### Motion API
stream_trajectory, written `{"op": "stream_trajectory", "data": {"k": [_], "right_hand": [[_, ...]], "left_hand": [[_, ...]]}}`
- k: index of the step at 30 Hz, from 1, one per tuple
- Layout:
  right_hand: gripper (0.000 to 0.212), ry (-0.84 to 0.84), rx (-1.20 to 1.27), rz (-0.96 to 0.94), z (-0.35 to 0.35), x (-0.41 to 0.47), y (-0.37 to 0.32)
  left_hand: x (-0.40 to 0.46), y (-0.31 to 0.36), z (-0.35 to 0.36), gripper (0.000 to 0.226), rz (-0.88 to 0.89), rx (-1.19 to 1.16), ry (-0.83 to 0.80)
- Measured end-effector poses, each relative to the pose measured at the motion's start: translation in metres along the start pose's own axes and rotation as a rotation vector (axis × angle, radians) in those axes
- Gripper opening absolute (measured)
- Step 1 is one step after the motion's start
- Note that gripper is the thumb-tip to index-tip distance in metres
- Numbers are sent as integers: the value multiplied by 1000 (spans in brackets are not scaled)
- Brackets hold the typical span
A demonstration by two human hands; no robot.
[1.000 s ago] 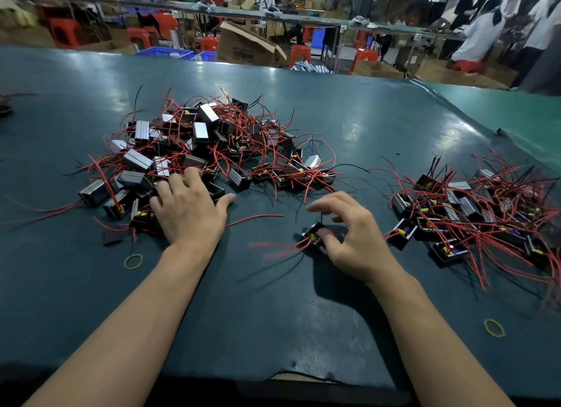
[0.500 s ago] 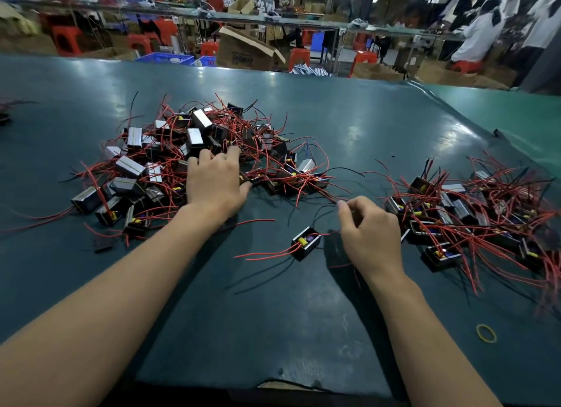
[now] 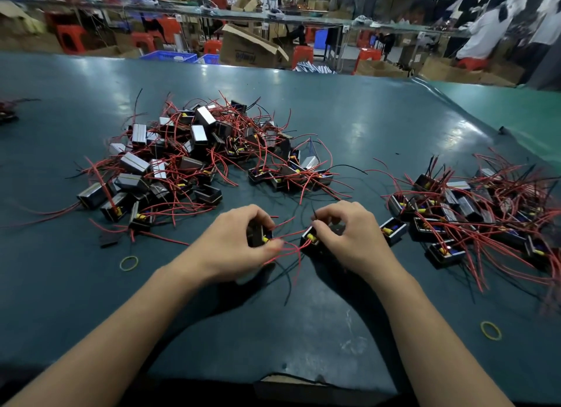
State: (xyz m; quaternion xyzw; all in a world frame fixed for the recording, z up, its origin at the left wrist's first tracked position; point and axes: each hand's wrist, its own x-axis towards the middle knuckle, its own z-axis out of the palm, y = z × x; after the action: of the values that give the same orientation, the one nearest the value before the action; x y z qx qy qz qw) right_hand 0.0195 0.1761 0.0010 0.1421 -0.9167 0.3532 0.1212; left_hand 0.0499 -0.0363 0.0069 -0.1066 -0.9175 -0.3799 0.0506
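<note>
Moved in: your left grip [image 3: 233, 242] is off the big pile [image 3: 194, 151], now holding a black module [image 3: 256, 235]; right grip [image 3: 349, 239] pinches a second module [image 3: 309, 239]. Both modules are mid-table [image 3: 303, 330], with red leads [image 3: 288, 249] tangled between them.

Bench [image 3: 303, 330]: near strip lying open; left heap [image 3: 194, 158] and right heap [image 3: 473, 206] blocking the sides; middle gap apparently offering passage.

- black module A [image 3: 256, 235]: small open-topped box, yellow part visible at its right end, red leads trailing right. Gripped in the left hand [image 3: 235, 246], just left of frame centre.
- black module B [image 3: 308, 242]: same type, yellow part at its upper face, red and black leads running lower left. Pinched by the right hand [image 3: 349, 239], just right of A; the leads cross.
</note>
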Motion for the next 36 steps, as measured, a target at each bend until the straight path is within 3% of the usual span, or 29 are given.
{"op": "stream_trajectory", "data": {"k": [3, 7, 9, 14, 17, 19, 23, 30, 36], "right_hand": [[11, -36, 68, -17, -1, -1, -1], [28, -40, 221, 49, -1, -1, -2], [34, 5, 337, 90, -2, -1, -1], [15, 97, 554, 98, -2, 1, -3], [12, 180, 507, 60, -1, 3, -1], [9, 203, 514, 81, -2, 6, 0], [29, 178, 616, 86, -3, 5, -2], [17, 65, 706, 90, 2, 3, -8], [10, 220, 591, -25, 5, 4, -16]], "left_hand": [[18, -1, -7, 15, -28, -78, 0], [34, 0, -6, 6, -2, -57, -154], [40, 1, -1, 6, 6, -112, -103], [37, 7, 14, 21, -73, -753, 8], [35, 7, 18, 22, -119, -928, 16], [35, 8, 20, 19, -116, -947, -19], [37, 14, 23, 8, -82, -943, 4], [38, 14, 27, 17, -105, -1073, 13], [34, 11, 27, 14, -101, -1046, 96]]}}
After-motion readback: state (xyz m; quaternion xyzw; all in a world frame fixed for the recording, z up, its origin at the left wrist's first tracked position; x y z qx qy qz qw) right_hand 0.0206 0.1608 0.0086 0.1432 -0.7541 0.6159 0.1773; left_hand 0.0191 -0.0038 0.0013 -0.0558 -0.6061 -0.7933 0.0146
